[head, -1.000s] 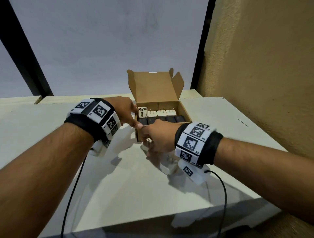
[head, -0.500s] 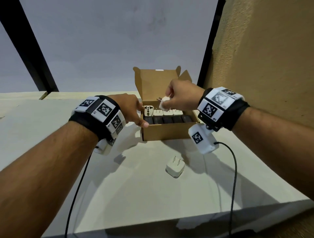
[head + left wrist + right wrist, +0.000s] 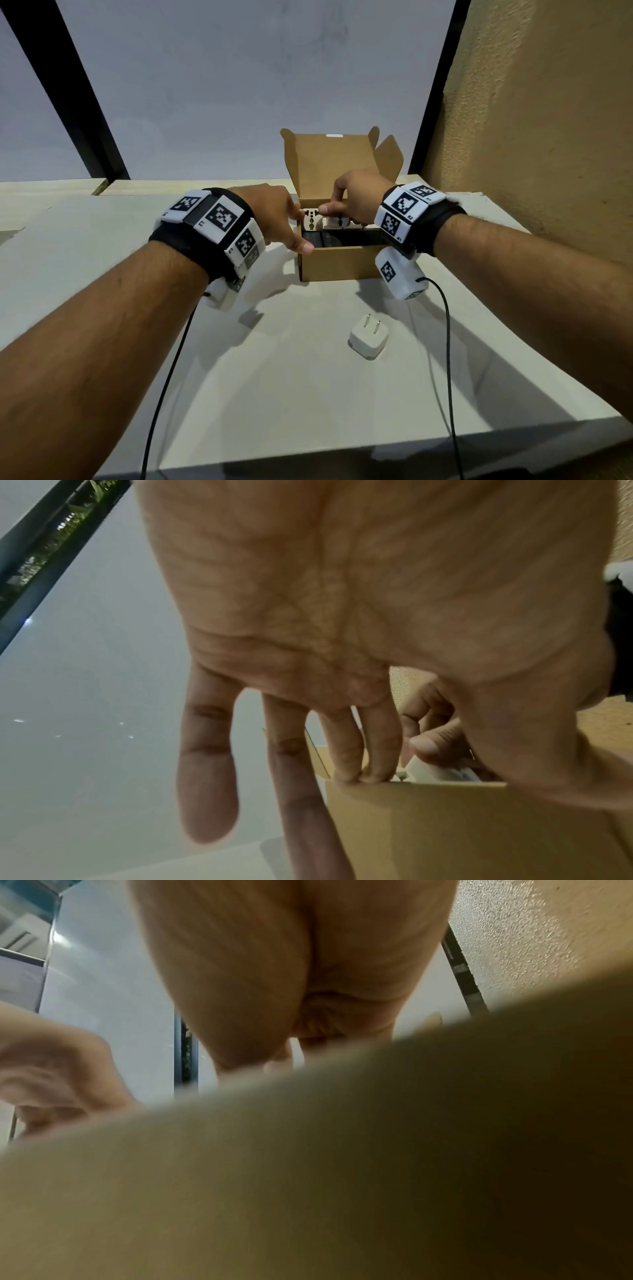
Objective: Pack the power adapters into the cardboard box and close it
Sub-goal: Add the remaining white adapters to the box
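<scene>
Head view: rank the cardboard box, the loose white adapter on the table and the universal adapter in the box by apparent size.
1. cardboard box, largest by far.
2. loose white adapter.
3. universal adapter, partly hidden by the left hand and farther from the camera, so ranks 2 and 3 are unsure.

I see a pale tabletop [image 3: 102,260] filling the lower frame. On it: open cardboard box [image 3: 337,265] centre, white adapter [image 3: 369,340] just below.

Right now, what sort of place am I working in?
Probably a plain indoor packing spot, not a kitchen or workshop: a pale flat tabletop against a grey wall, a rough tan plaster wall at right.
</scene>
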`<state>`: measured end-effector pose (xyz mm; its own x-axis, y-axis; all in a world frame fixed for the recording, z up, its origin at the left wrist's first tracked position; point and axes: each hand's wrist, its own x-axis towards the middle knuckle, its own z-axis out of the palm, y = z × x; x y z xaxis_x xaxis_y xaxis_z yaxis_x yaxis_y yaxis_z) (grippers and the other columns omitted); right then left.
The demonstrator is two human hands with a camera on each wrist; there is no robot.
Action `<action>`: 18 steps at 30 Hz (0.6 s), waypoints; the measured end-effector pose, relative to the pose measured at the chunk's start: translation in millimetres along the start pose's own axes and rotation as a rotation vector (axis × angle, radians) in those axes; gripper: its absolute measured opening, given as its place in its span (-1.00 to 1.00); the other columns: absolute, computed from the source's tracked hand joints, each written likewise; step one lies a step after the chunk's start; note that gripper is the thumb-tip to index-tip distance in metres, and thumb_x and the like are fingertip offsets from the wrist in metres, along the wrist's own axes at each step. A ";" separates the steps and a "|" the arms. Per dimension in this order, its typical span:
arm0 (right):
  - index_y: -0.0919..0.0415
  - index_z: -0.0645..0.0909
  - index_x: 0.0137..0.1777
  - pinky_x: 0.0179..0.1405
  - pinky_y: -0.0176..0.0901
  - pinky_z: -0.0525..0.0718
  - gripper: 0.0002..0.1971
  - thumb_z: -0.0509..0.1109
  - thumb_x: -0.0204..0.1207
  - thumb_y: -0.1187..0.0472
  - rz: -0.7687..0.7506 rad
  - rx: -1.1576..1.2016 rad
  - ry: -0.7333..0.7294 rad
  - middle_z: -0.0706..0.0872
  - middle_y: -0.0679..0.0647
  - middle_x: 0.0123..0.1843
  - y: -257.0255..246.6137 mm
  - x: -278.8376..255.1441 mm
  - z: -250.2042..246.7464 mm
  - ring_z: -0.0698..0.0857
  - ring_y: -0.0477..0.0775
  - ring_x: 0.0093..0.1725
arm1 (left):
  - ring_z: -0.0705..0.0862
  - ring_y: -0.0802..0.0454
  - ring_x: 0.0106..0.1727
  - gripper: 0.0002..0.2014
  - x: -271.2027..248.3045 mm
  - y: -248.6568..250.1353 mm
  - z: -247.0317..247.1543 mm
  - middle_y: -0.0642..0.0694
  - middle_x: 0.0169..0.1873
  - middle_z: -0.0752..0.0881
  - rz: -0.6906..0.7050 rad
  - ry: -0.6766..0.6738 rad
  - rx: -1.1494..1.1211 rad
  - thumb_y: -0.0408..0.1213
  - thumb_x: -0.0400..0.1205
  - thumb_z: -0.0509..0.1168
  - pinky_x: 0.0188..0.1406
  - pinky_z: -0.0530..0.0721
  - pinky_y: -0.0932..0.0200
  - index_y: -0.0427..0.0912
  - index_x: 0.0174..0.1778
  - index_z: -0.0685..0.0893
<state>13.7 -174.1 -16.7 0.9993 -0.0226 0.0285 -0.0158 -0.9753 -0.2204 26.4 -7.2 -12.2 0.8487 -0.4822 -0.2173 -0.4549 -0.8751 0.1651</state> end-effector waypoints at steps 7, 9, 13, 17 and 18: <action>0.23 0.70 0.15 -0.07 -0.15 0.52 -0.58 0.39 0.53 -0.12 0.021 -0.009 -0.048 0.74 0.14 0.13 1.2 4.0 5.7 0.65 0.10 0.08 | 0.70 0.19 -0.25 -0.14 8.1 -6.9 2.8 0.04 -0.32 0.78 0.007 -0.017 -0.007 0.38 0.28 0.39 0.05 0.51 0.14 0.08 0.49 0.47; 0.23 0.70 0.17 0.00 -0.13 0.60 -0.61 0.38 0.55 -0.08 0.029 0.009 -0.053 0.75 0.15 0.12 2.0 5.7 6.2 0.67 0.11 0.06 | 0.70 0.20 -0.25 -0.15 8.6 -6.9 2.2 0.02 -0.30 0.78 0.008 -0.027 -0.012 0.37 0.29 0.39 0.05 0.51 0.14 0.08 0.49 0.47; 0.21 0.70 0.21 0.12 -0.05 0.69 -0.69 0.36 0.61 0.03 0.031 0.044 -0.059 0.75 0.14 0.05 4.8 8.3 8.8 0.64 0.06 -0.07 | 0.70 0.20 -0.23 -0.14 9.9 -6.6 2.2 -0.01 -0.21 0.82 0.000 -0.036 0.007 0.39 0.27 0.38 0.11 0.53 0.11 0.10 0.48 0.47; 0.16 0.70 0.17 -0.03 -0.13 0.63 -0.73 0.36 0.60 0.02 0.011 0.049 -0.031 0.75 0.12 0.08 6.9 9.0 12.5 0.63 0.05 -0.10 | 0.71 0.11 -0.18 -0.14 9.5 -5.2 2.0 0.01 -0.15 0.81 -0.002 -0.035 0.020 0.38 0.28 0.37 0.19 0.53 0.08 0.08 0.49 0.46; 0.15 0.71 0.15 -0.01 -0.12 0.64 -0.73 0.37 0.60 0.00 0.008 0.048 -0.026 0.76 0.11 0.10 7.8 9.0 13.2 0.64 0.05 -0.09 | 0.70 0.09 -0.16 -0.15 8.0 -4.8 1.4 0.05 -0.18 0.78 0.000 -0.030 0.018 0.37 0.29 0.37 0.20 0.53 0.08 0.08 0.49 0.46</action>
<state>23.0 -179.0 -31.1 0.9997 -0.0241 0.0009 -0.0229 -0.9635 -0.2669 35.0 -6.9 -16.1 0.8403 -0.4832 -0.2458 -0.4602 -0.8754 0.1477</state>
